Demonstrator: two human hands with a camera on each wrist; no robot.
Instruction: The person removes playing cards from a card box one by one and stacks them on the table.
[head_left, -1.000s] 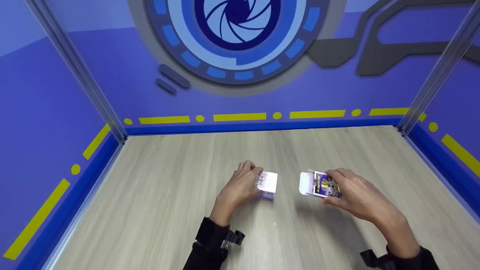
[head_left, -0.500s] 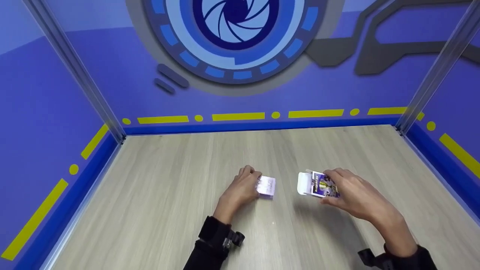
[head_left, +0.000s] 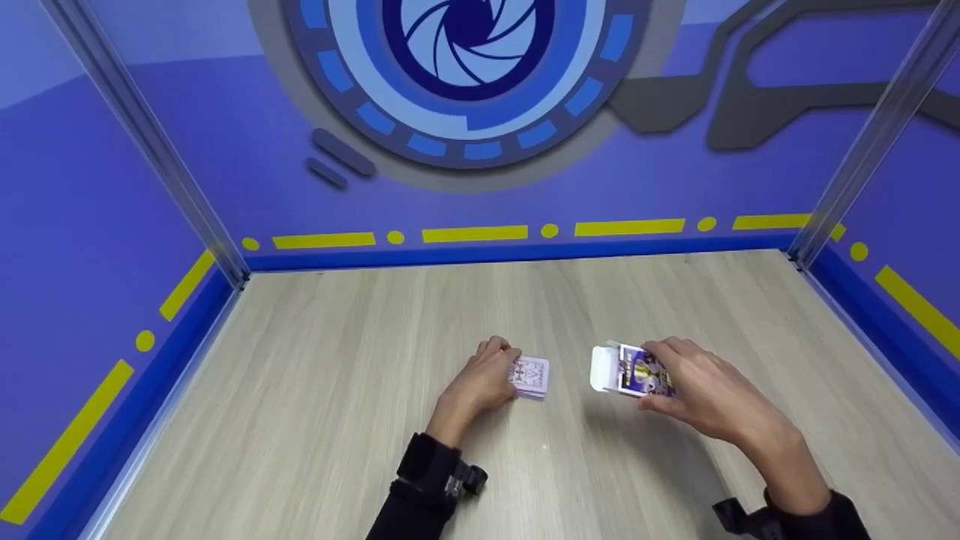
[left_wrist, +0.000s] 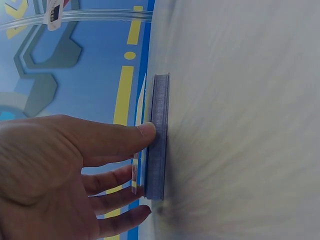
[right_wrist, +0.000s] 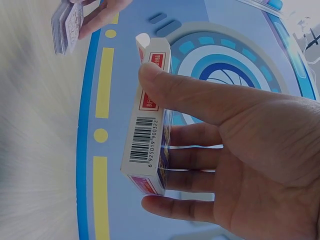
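Note:
My left hand (head_left: 478,384) grips a deck of playing cards (head_left: 531,376) by its left end, low at the tabletop. The deck lies flat, its patterned back facing up. In the left wrist view the thumb presses the near long edge of the stack, and the fingers reach round its far side. To the right, my right hand (head_left: 709,386) holds a purple and white card box (head_left: 646,371) above the table. The box's white end flap (head_left: 602,367) stands open towards the deck. A barcode on the box's side shows below the thumb (right_wrist: 152,77) in the right wrist view.
The wood-grain table (head_left: 337,390) is enclosed by a blue back wall (head_left: 225,172) and side walls with yellow dashes. Metal posts (head_left: 161,157) stand at the back corners. Black wrist straps (head_left: 429,457) sit on both forearms.
My left hand has brought the deck slightly lower and levelled it, so the glare is gone and the back pattern shows. The right hand and box have barely moved.

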